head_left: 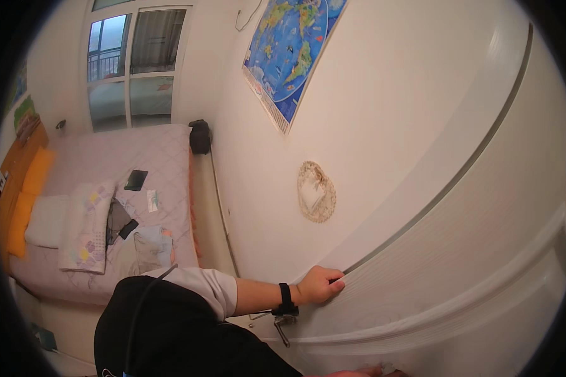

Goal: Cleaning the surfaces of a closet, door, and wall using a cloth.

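Observation:
My left hand (318, 285) is closed around the edge of a white panelled door (420, 278), its thumb on the door's face. A black wrist strap (285, 297) circles that wrist. Just below the wrist, a metal lever handle (283, 330) juts out near the door edge. Only part of my right hand (365, 372) shows at the bottom rim, close to the door's lower panel. Something small and whitish sits by its fingers, too cut off to name, so its grip cannot be made out.
A bed (160, 141) with a folded quilt (87, 231), clothes (146, 249) and a dark tablet-like object (136, 180) stands to the left. A world map poster (292, 52) and a lace-edged ornament (317, 192) hang on the wall. A black bag (200, 136) rests beyond the bed's corner.

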`<act>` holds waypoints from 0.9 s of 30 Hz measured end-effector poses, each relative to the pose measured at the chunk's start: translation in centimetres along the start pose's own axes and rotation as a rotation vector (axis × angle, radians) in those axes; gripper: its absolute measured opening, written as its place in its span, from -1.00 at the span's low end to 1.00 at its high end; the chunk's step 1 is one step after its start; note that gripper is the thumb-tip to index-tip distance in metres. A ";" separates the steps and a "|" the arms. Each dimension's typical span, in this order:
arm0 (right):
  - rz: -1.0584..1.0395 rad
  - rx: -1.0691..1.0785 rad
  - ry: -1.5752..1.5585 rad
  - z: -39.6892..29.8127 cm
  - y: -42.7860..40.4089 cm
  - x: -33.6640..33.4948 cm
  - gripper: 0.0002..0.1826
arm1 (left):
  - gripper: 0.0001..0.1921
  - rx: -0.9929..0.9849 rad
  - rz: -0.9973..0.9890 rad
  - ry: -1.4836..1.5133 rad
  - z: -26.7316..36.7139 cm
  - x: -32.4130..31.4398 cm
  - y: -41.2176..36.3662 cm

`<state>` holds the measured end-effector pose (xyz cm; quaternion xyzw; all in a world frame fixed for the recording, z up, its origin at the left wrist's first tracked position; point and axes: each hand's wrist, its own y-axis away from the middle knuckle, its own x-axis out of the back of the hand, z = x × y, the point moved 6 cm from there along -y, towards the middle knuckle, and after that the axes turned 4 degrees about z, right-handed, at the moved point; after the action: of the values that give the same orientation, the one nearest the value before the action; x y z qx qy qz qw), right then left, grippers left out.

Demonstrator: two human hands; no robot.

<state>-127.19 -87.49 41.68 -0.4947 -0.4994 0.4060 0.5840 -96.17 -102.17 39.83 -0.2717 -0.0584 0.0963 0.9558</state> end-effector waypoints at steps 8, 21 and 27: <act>-0.100 0.039 -0.605 -7.1 -3.0 0.0 -0.24 | -0.59 -0.003 -0.035 -0.040 0.0 0.4 0.2; -0.206 0.167 -0.382 -12.8 3.2 -3.5 -0.59 | -0.54 0.001 -0.039 -0.017 0.5 0.2 0.2; -0.492 0.232 -0.528 -11.7 15.0 -4.5 -0.60 | -0.50 0.023 -0.010 -0.026 1.1 1.6 0.4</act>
<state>-116.16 -91.12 26.02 -0.1687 -0.6874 0.4208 0.5674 -94.89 -100.95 40.70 -0.2590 -0.0712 0.0956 0.9585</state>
